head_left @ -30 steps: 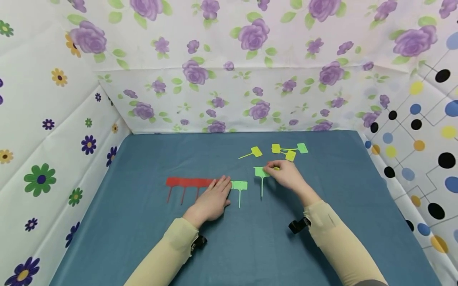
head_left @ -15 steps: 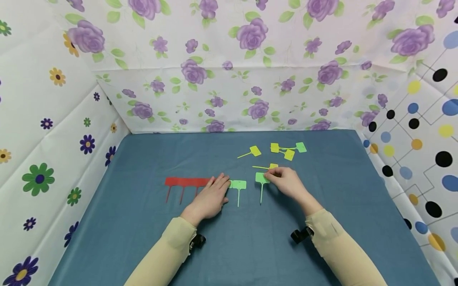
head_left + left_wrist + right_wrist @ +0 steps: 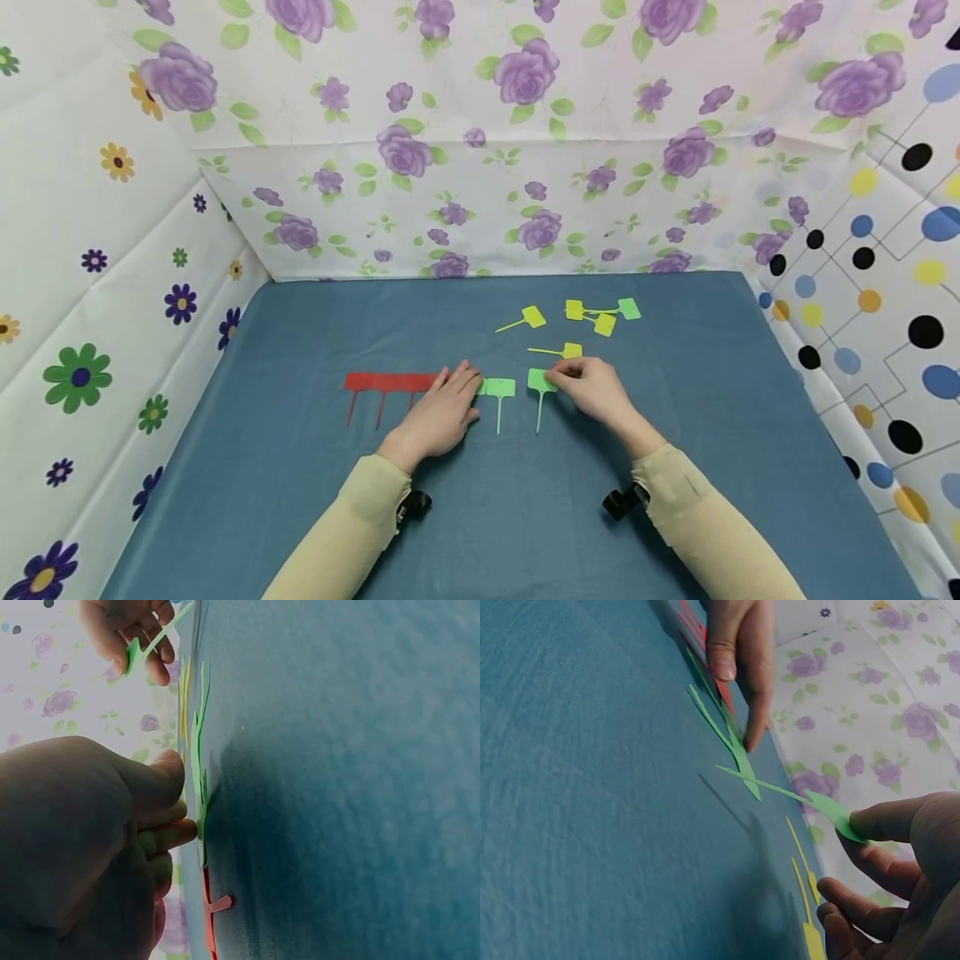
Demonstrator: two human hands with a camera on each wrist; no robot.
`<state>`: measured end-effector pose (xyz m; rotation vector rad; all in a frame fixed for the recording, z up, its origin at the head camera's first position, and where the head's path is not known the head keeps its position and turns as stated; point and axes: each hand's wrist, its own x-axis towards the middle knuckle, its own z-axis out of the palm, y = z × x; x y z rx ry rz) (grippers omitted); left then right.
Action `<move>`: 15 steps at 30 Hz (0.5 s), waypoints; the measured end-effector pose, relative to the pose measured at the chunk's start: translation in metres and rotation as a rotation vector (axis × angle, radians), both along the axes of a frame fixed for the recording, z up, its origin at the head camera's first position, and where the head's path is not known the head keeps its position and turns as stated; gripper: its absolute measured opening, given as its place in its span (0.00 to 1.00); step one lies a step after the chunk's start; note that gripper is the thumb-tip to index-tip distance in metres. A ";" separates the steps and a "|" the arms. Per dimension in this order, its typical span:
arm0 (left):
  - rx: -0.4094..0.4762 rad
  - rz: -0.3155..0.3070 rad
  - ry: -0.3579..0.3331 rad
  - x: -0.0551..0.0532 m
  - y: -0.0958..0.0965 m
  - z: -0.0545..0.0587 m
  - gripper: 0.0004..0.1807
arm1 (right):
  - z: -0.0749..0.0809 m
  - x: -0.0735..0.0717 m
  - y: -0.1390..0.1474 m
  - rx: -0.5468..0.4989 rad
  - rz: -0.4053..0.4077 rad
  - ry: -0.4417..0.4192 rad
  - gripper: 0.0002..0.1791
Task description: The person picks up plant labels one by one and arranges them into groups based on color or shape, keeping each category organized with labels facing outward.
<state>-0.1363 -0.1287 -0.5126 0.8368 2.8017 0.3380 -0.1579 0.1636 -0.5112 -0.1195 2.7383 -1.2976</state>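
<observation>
Between thumb and finger my right hand (image 3: 596,390) pinches a green plant label (image 3: 541,381), raised off the cloth with its stem pointing toward me. My left hand (image 3: 437,417) lies with straight fingers over the row of labels. Red plant labels (image 3: 386,382) stand side by side at the row's left, stems toward me. A green label (image 3: 500,387) lies at the row's right end, just beyond my left fingertips. The right wrist view shows another green label (image 3: 696,671) partly under the left hand. How many labels the left hand covers is hidden.
Behind my right hand lies a yellow label (image 3: 572,351), stem to the left. Farther back are another yellow label (image 3: 533,317) and a small cluster of yellow labels (image 3: 604,324) with a green one (image 3: 629,309). Patterned sheets (image 3: 465,208) wall the blue cloth (image 3: 510,517).
My right hand has brought the green label slightly toward me and left, nearer the row, uncovering the yellow label behind it. The left hand stays in place on the row.
</observation>
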 end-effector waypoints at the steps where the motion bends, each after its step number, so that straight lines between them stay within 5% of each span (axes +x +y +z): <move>1: 0.003 0.003 0.004 0.000 0.000 0.000 0.33 | -0.001 0.000 -0.001 0.000 0.004 0.000 0.13; 8: 0.031 -0.013 0.005 0.001 0.007 0.003 0.38 | -0.005 -0.001 -0.011 0.038 0.027 0.030 0.09; 15: 0.015 -0.042 0.002 0.003 0.017 0.003 0.39 | -0.007 -0.003 -0.021 0.198 0.071 0.110 0.11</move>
